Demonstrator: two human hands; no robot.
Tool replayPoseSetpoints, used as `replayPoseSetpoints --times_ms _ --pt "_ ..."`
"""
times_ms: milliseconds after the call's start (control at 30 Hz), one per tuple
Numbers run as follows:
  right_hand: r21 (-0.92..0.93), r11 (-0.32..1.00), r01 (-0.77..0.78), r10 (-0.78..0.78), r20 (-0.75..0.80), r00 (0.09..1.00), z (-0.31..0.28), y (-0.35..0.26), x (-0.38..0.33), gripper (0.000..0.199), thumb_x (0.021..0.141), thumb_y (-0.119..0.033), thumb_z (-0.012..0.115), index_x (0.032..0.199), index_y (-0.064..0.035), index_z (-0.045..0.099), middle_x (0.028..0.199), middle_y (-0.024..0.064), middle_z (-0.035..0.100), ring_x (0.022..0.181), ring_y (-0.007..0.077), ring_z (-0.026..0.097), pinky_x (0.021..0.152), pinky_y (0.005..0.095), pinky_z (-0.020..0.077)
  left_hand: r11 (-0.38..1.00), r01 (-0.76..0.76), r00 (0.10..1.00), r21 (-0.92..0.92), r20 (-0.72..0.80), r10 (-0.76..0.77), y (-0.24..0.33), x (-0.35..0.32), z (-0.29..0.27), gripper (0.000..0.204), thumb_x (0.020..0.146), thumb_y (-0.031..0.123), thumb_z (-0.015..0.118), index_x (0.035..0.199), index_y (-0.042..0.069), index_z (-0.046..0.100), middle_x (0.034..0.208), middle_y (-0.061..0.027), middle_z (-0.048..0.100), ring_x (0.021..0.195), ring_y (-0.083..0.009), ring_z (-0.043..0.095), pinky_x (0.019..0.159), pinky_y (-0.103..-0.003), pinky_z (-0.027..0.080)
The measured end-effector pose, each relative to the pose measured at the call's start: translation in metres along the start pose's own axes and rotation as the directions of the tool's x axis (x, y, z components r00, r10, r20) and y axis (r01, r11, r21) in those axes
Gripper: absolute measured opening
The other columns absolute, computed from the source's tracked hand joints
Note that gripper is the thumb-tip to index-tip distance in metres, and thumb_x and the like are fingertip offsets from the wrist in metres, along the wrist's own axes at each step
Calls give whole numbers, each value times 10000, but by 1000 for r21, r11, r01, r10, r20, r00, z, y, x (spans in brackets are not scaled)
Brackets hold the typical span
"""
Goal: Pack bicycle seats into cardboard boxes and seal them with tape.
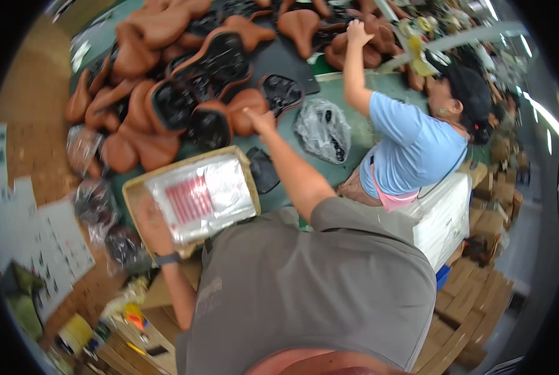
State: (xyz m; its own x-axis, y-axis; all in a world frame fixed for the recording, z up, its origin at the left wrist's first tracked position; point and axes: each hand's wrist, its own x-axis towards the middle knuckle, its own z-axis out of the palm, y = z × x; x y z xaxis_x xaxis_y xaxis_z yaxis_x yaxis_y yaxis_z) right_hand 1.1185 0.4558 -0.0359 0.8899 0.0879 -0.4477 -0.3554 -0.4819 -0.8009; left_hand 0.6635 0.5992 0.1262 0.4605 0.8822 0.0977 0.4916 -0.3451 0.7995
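Observation:
A large heap of brown bicycle saddles (160,28) covers the far left of the green table, some turned over to show black undersides. My right hand (260,120) reaches out to a brown saddle (244,106) at the near edge of the heap, its fingers closed on it. Nearer to me stands a cardboard box (252,199) with a stack of clear plastic bags (223,181) bearing red print. At the left side of that stack, inside the box, is my left hand (153,222); its fingers are smeared by motion and partly hidden.
A co-worker in a blue shirt (410,140) stands at my right, one hand on saddles farther off. On the table lie a clear bag with black parts (325,130) and a dark pad (264,170). Bagged saddles (95,206) sit left of the box. Cartons (467,294) pile up lower right.

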Motion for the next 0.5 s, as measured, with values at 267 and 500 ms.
replayPoseSetpoints --times_ms 267,500 --pt "-229 787 573 -594 -27 804 -104 -23 -102 831 673 -231 975 1356 26 577 1394 234 624 1403 466 542 1174 513 457 971 -69 749 228 655 -101 -4 -44 220 282 1016 347 762 1051 69 789 1024 -167 808 931 -358 783 799 -455 601" --pt "-290 773 564 -403 462 790 -294 -9 -137 867 656 -192 979 1412 -10 595 1474 206 597 1447 454 516 1212 511 444 897 -289 654 334 753 -70 -31 -55 283 251 953 274 830 968 48 722 1065 -166 771 971 -381 740 840 -480 576"
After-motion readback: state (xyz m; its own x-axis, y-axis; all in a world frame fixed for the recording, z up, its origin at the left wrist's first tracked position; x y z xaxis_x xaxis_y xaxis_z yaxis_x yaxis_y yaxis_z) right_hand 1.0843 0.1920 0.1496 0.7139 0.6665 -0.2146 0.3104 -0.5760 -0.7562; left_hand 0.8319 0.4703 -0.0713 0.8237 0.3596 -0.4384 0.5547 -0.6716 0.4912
